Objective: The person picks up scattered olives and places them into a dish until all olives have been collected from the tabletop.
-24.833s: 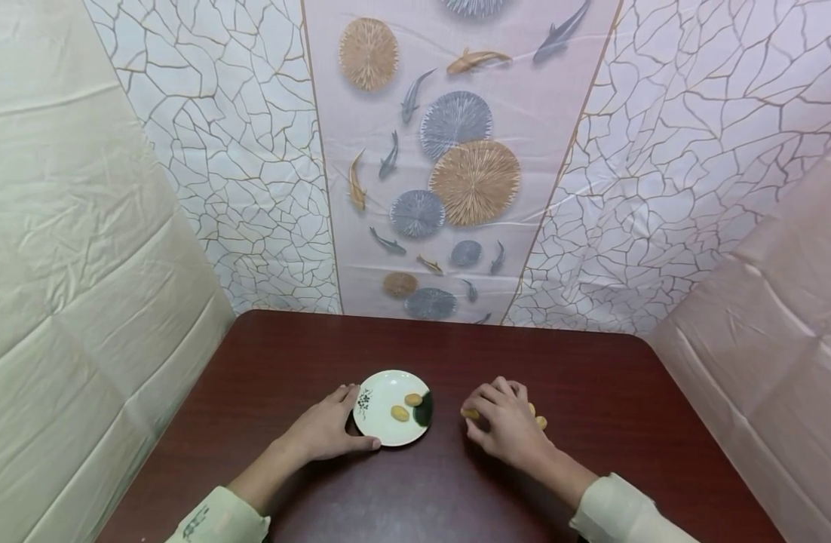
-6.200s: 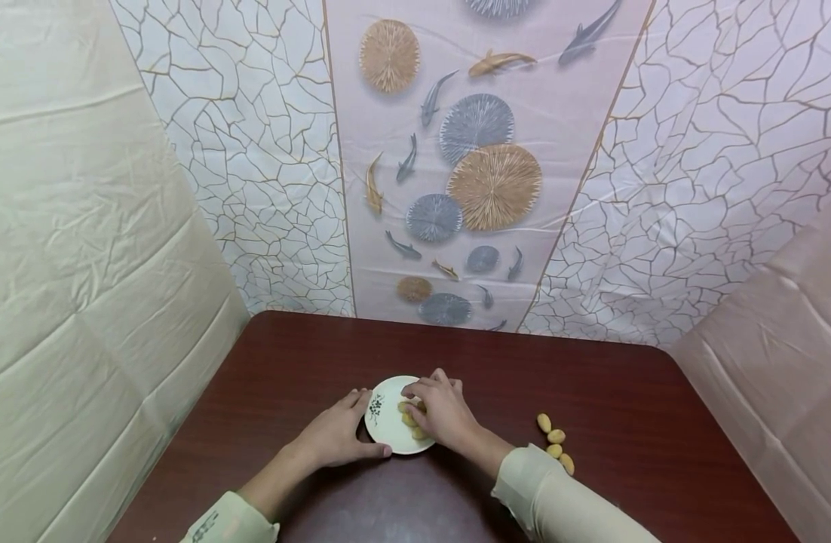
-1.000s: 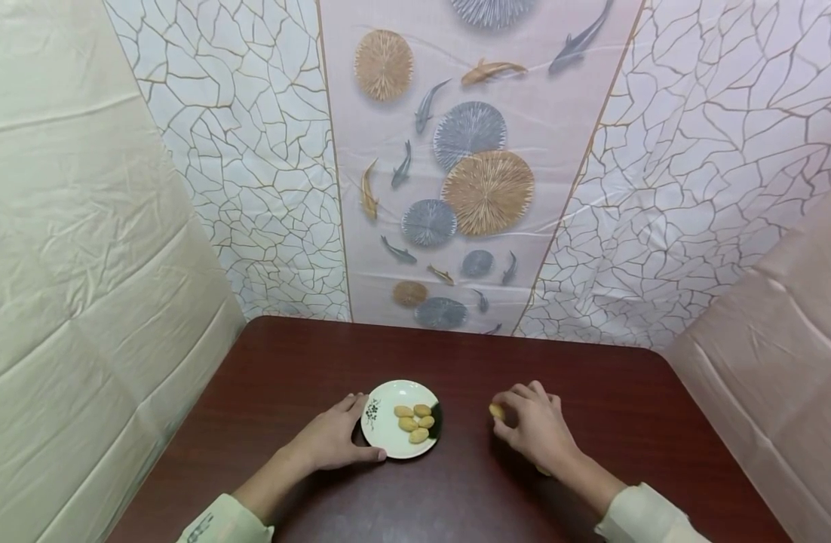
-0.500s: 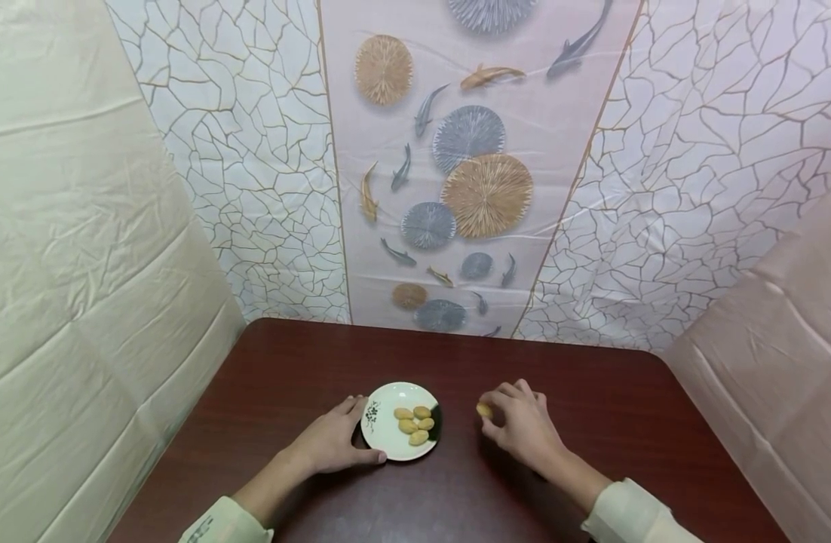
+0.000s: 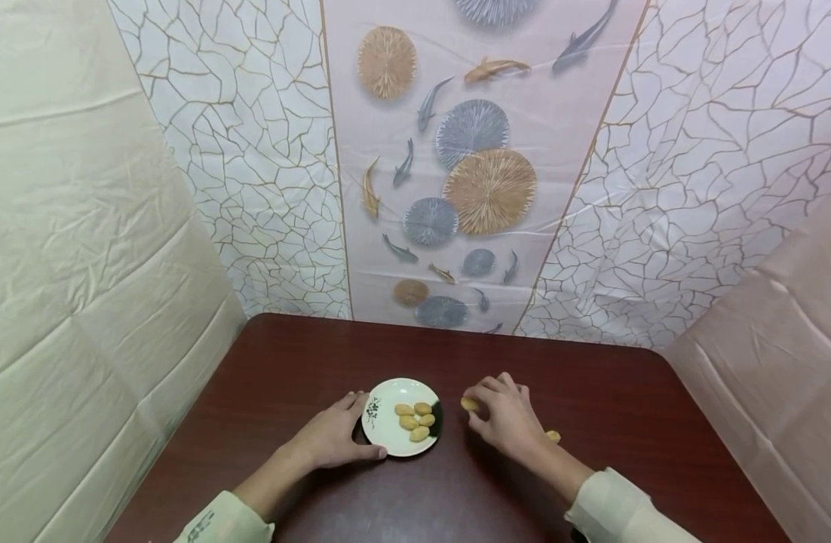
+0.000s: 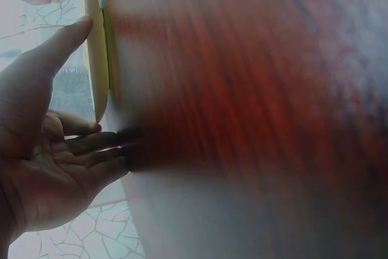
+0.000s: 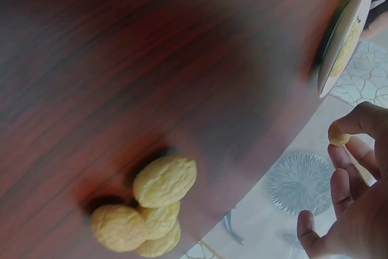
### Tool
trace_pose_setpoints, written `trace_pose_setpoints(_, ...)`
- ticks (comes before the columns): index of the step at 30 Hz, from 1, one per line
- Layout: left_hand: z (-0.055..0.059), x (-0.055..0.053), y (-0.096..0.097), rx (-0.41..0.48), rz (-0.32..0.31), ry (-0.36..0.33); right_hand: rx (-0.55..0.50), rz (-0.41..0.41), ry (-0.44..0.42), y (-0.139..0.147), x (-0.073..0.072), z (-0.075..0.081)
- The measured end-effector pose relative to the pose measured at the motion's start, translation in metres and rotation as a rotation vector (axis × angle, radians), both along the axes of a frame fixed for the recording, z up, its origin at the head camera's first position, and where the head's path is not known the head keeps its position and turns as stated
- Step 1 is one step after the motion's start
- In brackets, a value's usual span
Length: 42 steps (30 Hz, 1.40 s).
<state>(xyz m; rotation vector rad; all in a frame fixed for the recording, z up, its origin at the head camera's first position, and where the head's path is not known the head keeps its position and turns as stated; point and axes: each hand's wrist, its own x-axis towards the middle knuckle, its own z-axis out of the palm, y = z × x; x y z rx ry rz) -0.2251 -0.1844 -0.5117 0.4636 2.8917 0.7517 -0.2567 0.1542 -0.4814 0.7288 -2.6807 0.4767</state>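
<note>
Head view: one plate (image 5: 388, 432) stands on the bench (image 5: 307, 347), right beside the left grip (image 5: 329, 437), which is spread, thumb and a fingertip touching the rim. Five yellow nut-like pieces (image 5: 408, 422) lie on it. The right grip (image 5: 508, 424), beyond the plate from the left grip, pinches one piece (image 5: 470, 404). One loose piece (image 5: 553, 436) shows behind the right grip's wrist, partly hidden.

Left wrist view: the plate's edge lies between the left grip's thumb and forefinger. The one pinched piece shows past it, in the right grip.

Right wrist view: four loose pieces (image 7: 165, 180) lie clustered on the bench, touching one another, apart from the right grip.
</note>
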Motion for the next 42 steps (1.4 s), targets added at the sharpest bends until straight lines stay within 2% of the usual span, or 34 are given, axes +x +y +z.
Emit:
trace_pose_setpoints(22, 0.002, 0.0, -0.001, 0.008, -0.001, -0.006, -0.02, 0.043, -0.072, -0.025, -0.013, 0.0)
trace_pose_setpoints(32, 0.005, 0.0, 0.0, 0.003, -0.002, -0.007, -0.014, 0.061, -0.04, -0.034, -0.02, -0.005)
trace_pose_setpoints(42, 0.003, 0.001, 0.001, -0.004, 0.003, -0.007, -0.022, 0.088, -0.038, -0.044, -0.022, -0.006)
